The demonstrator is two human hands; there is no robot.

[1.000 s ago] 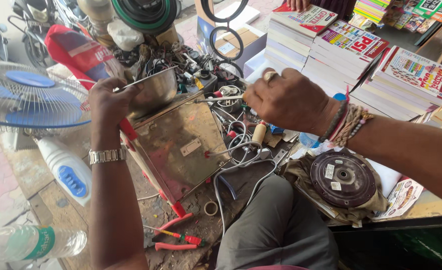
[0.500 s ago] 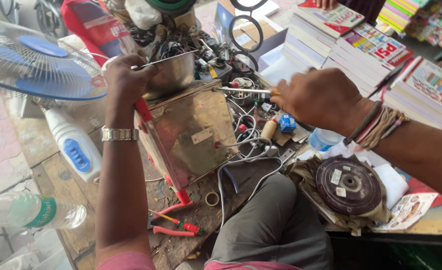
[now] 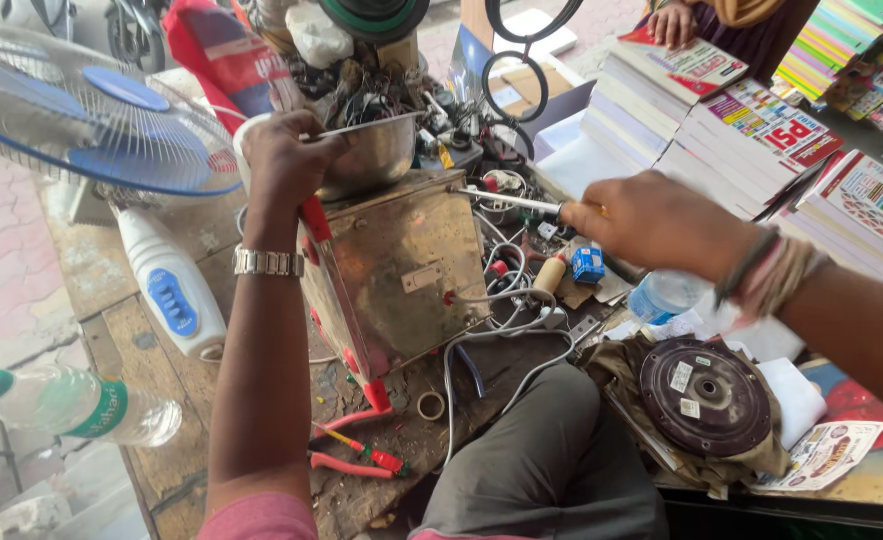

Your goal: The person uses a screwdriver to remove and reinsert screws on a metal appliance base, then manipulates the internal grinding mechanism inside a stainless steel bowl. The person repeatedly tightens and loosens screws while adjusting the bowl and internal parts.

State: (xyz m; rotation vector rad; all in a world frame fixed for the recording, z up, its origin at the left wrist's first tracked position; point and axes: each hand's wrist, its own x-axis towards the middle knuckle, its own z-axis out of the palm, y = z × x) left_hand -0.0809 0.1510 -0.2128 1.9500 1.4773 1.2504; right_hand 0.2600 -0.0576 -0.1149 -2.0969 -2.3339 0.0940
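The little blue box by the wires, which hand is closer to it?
Right. The right hand, holding a screwdriver, is just above and right of the blue box. The left hand is far off to the left, gripping the steel bowl on the metal appliance.

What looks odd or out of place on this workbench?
The shiny metal appliance box lies tipped on its side with loose wires trailing from it. The left hand steadies the steel bowl on top; the right hand points a screwdriver at it.
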